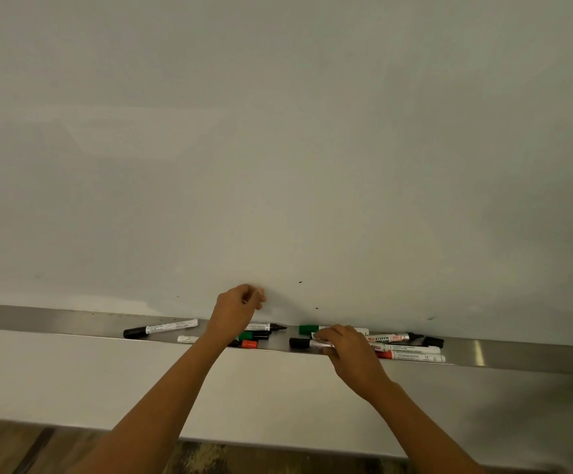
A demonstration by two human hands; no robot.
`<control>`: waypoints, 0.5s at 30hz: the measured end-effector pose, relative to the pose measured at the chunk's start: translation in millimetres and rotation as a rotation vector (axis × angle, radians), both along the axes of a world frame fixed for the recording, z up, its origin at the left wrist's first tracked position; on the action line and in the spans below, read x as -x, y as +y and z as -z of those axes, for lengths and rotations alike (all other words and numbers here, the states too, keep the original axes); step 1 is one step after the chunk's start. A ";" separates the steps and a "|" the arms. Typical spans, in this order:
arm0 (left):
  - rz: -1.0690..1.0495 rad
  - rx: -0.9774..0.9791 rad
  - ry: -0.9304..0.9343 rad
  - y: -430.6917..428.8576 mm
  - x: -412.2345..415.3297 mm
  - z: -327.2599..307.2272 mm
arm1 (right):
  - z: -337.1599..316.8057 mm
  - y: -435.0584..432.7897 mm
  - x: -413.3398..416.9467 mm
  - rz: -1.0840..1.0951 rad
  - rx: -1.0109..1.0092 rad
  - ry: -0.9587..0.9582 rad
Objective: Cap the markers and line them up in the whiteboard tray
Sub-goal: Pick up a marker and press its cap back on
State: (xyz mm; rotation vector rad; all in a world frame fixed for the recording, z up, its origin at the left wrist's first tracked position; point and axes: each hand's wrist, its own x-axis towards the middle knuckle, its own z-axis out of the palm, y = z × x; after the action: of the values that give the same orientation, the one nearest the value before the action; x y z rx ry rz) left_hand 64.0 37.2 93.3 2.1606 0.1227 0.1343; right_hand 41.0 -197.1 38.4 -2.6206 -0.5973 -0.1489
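A: What could go wrong for us from here?

B: Our right hand grips the black marker by its barrel, low in the whiteboard tray, dark end pointing to 9 o'clock. The heap at 3 o'clock of that hand lies right against it, with the red marker nearest the front lip. If we drag our marker sideways, we judge the heap shifts and 1 could roll over the lip to the floor.

A: And the open ones?

B: The uncapped marker, at 3 o'clock of our left wrist, shows a bare black tip. A careless forearm there would likely ink us or the whiteboard. The loose red cap sits close to the lip, so a knock could send it off.

A: What about our left hand?

B: Our left hand hovers above the tray, at 12 o'clock of that cap, fingers curled. We cannot tell whether it pinches anything.

A: What else is hidden?

B: Our left forearm covers part of the middle cluster, so the green piece could be a cap or a whole marker. Our right hand hides the middle of the green marker. The labels are blurred, the count is unsure, and the tray runs out of view at 9 and 3 o'clock.
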 end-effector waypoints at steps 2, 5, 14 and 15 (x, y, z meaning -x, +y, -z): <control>0.022 -0.117 0.021 3.3 -0.8 13.8 | 6.4 3.2 1.7 0.009 -0.036 0.002; 0.046 -0.244 0.008 4.8 -0.3 26.2 | 12.6 6.0 4.7 0.030 -0.083 -0.019; 0.154 -0.380 0.007 -2.9 8.7 41.3 | 16.3 6.6 4.8 -0.041 -0.054 -0.137; 0.166 -0.395 0.011 -3.3 9.2 42.5 | 15.0 5.5 5.5 -0.049 -0.041 -0.144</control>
State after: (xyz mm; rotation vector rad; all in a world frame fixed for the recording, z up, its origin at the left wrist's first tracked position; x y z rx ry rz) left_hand 54.8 34.0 50.8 2.5542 -0.0853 0.0537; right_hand 35.5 -191.6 23.5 -2.5690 -0.6987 -0.3329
